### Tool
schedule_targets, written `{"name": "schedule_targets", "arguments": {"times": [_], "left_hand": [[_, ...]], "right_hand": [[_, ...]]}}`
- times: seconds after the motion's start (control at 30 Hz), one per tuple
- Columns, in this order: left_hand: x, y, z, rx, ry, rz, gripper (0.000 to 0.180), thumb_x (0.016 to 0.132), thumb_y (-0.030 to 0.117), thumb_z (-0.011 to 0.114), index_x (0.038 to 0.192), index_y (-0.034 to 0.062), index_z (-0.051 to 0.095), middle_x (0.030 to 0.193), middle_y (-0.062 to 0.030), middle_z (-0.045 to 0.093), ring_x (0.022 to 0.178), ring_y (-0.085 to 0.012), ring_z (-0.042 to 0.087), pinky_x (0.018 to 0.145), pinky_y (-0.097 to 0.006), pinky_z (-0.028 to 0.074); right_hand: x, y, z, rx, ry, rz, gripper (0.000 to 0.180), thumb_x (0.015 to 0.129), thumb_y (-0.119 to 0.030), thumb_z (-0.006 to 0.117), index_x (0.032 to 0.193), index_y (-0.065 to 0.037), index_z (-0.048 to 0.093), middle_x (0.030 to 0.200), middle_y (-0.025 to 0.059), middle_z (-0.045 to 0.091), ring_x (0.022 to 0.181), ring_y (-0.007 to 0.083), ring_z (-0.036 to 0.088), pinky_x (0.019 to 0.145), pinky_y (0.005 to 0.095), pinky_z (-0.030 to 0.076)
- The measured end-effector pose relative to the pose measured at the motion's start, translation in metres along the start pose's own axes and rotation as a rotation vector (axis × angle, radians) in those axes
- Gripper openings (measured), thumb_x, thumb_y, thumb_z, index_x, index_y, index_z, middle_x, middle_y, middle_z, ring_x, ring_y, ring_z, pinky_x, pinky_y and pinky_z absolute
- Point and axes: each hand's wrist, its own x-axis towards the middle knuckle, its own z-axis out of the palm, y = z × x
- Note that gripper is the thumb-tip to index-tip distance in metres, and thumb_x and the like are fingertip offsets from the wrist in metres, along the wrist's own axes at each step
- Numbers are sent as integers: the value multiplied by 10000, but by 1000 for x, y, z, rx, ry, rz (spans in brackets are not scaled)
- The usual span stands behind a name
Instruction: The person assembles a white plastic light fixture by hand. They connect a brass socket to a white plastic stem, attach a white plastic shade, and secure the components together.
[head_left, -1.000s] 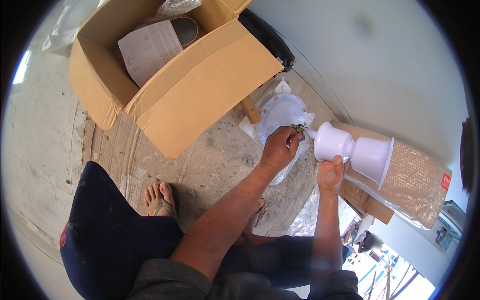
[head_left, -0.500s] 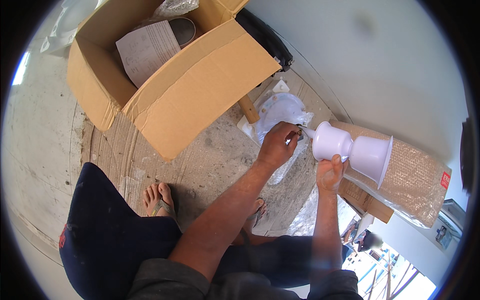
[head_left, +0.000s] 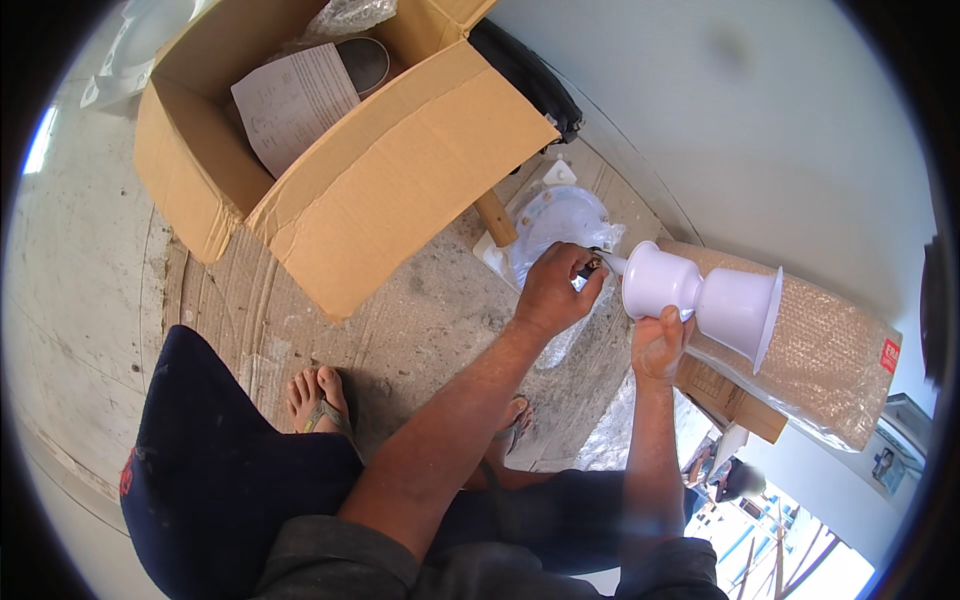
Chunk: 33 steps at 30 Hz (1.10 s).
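Observation:
My right hand (head_left: 658, 345) grips a white plastic double-cup piece (head_left: 702, 298) by its narrow waist, thumb on the near side. The piece lies sideways, with a wide flared rim at its right end and a thin white tapered tip (head_left: 614, 263) at its left. At that tip, my left hand (head_left: 556, 288) pinches a small dark and brass-coloured fitting (head_left: 592, 264), partly hidden by the fingers. Just beyond the left hand, a round white part in clear plastic wrap (head_left: 565, 219) rests on the cardboard-covered floor.
An open cardboard box (head_left: 400, 165) with a printed sheet (head_left: 295, 105) inside stands at the far left. A wooden handle (head_left: 496, 218) juts from beneath its flap. A bubble-wrapped carton (head_left: 820, 350) lies right, by the wall (head_left: 760, 130). Another person (head_left: 735, 482) is at lower right.
The white double-cup piece has shifted very slightly left with my right hand. Both hands keep their grips, and the left hand's fingers have moved only a little around the small fitting.

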Motion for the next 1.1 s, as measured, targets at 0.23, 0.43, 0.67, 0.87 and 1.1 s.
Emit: {"name": "schedule_targets", "arguments": {"times": [0.23, 0.43, 0.67, 0.87, 1.1], "left_hand": [[3, -1, 2, -93, 25, 33, 179, 844, 83, 755, 964, 24, 636, 859, -92, 659, 664, -197, 621, 631, -322, 521], [0, -2, 0, 19, -50, -82, 196, 842, 91, 750, 983, 24, 631, 884, -98, 664, 693, -194, 632, 650, -309, 524], [0, 0, 4, -30, 23, -28, 216, 842, 113, 755, 989, 17, 628, 873, -101, 659, 689, -200, 622, 652, -322, 524], [3, 0, 2, -62, 31, 2, 211, 847, 130, 750, 973, 11, 628, 848, -107, 659, 679, -206, 619, 645, -323, 519], [-1, -3, 3, 15, -21, -72, 158, 849, 94, 737, 939, 11, 637, 811, -106, 655, 662, -208, 607, 639, -329, 514]], "right_hand": [[1, 2, -5, 9, -3, -6, 777, 841, -274, 733, 1483, -46, 359, 1388, 122, 485, 1290, 276, 472, 1106, 475, 358], [0, 2, -4, 7, 7, 5, 766, 842, -267, 730, 1480, -48, 367, 1390, 120, 486, 1295, 271, 473, 1103, 470, 364], [0, 3, -8, 4, 8, 9, 765, 841, -267, 732, 1475, -45, 368, 1390, 121, 485, 1298, 272, 473, 1103, 473, 370], [0, 1, -3, -5, 22, 0, 781, 837, -266, 731, 1481, -39, 352, 1402, 139, 469, 1303, 296, 468, 1107, 484, 370], [0, 0, -1, -7, 32, 0, 785, 836, -264, 730, 1484, -38, 348, 1404, 143, 467, 1302, 299, 471, 1110, 483, 369]]}}
